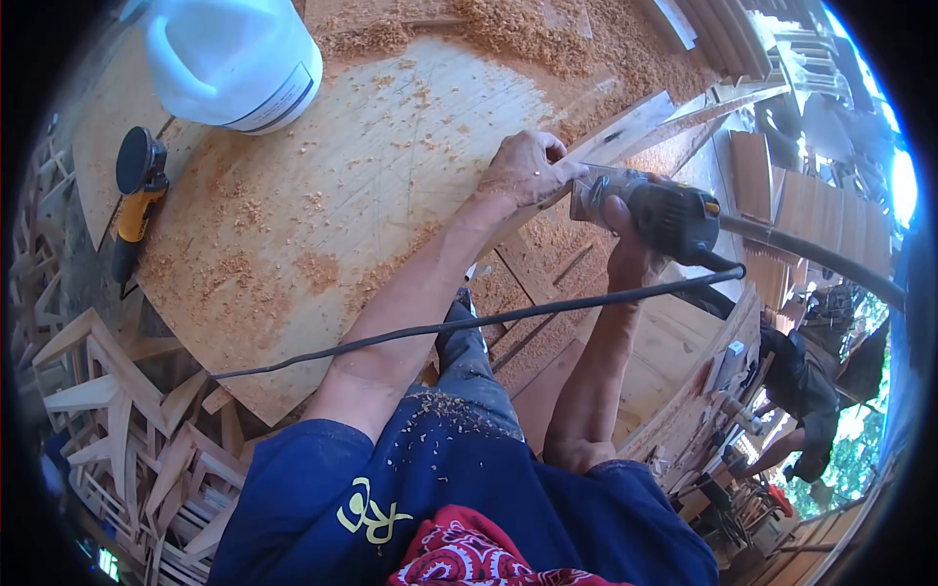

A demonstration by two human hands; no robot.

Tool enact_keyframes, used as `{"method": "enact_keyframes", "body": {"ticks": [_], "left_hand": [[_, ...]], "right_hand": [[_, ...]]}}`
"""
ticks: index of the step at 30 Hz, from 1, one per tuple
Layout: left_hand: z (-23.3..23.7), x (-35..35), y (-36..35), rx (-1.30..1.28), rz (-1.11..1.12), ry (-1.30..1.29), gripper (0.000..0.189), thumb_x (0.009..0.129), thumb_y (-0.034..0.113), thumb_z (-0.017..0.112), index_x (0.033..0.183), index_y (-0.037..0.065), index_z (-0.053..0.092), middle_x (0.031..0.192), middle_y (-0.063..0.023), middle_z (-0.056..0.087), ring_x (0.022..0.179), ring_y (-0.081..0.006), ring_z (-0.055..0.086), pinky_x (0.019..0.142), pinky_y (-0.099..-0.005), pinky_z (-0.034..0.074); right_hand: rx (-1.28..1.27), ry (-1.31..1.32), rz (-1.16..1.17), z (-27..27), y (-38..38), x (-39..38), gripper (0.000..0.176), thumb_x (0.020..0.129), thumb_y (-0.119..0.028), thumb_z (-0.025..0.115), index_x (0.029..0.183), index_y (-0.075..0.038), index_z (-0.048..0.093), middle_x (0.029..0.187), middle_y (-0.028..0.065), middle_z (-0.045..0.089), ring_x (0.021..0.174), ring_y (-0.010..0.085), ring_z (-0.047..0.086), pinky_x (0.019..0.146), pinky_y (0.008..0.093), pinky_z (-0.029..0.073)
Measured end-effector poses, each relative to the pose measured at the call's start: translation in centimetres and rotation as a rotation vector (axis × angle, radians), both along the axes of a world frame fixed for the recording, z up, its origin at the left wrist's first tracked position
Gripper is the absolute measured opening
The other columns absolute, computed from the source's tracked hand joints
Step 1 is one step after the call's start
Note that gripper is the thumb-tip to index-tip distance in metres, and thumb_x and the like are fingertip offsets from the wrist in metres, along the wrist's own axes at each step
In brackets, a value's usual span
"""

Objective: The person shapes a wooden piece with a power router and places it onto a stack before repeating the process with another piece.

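My right hand (633,239) is wrapped around a black trim router (674,215), its clear base against the near part of a long wooden board (625,132). From the router's top a black power cord (508,314) loops back across my forearms. Beside the base, my left hand (528,168) is closed over the board, with thumb and fingers curled at its edge. Wood dust clings to the left wrist. The router's cutting bit is hidden from view.
Wood shavings cover the worktable (391,146). On it stand a white plastic jug (230,63) and a yellow-black angle grinder (140,210). Cut wooden frames (117,400) are piled at lower left. Another person (806,400) bends at far right, near stacked boards (831,215).
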State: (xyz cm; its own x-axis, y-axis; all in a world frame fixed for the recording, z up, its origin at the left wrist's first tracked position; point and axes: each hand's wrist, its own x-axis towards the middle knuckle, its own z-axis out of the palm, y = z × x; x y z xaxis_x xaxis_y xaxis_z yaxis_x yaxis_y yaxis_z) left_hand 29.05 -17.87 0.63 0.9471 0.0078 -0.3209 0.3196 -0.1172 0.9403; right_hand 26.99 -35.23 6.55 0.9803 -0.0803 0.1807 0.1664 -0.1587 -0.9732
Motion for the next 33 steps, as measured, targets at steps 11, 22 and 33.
{"method": "enact_keyframes", "body": {"ticks": [11, 22, 33], "left_hand": [[-0.5, 1.1, -0.5, 0.055, 0.017, 0.006, 0.036, 0.076, 0.033, 0.084, 0.094, 0.003, 0.076, 0.088, -0.0138, 0.076, 0.082, -0.0232, 0.073, 0.080, -0.0353, 0.058], [-0.8, 1.9, 0.2, 0.009, -0.012, 0.024, 0.030, 0.078, 0.031, 0.081, 0.089, 0.004, 0.077, 0.084, -0.0124, 0.076, 0.079, -0.0214, 0.074, 0.078, -0.0342, 0.057], [-1.1, 2.3, 0.1, -0.039, 0.006, 0.006, 0.027, 0.079, 0.028, 0.080, 0.089, 0.003, 0.077, 0.083, -0.0116, 0.076, 0.075, -0.0184, 0.072, 0.075, -0.0328, 0.057]], "right_hand": [[0.057, -0.005, 0.002, -1.4, 0.1, 1.1, 0.064, 0.071, -0.007, 0.084, 0.128, -0.004, 0.055, 0.117, 0.0084, 0.060, 0.108, 0.0215, 0.060, 0.097, 0.0377, 0.050], [0.061, 0.024, -0.007, -1.5, 1.1, 1.4, 0.063, 0.073, -0.002, 0.080, 0.131, -0.005, 0.053, 0.120, 0.0091, 0.059, 0.110, 0.0222, 0.060, 0.098, 0.0387, 0.050], [0.034, 0.017, -0.041, -1.4, 1.4, 1.8, 0.066, 0.070, -0.003, 0.081, 0.130, -0.005, 0.053, 0.120, 0.0091, 0.058, 0.111, 0.0234, 0.059, 0.100, 0.0399, 0.049]]}}
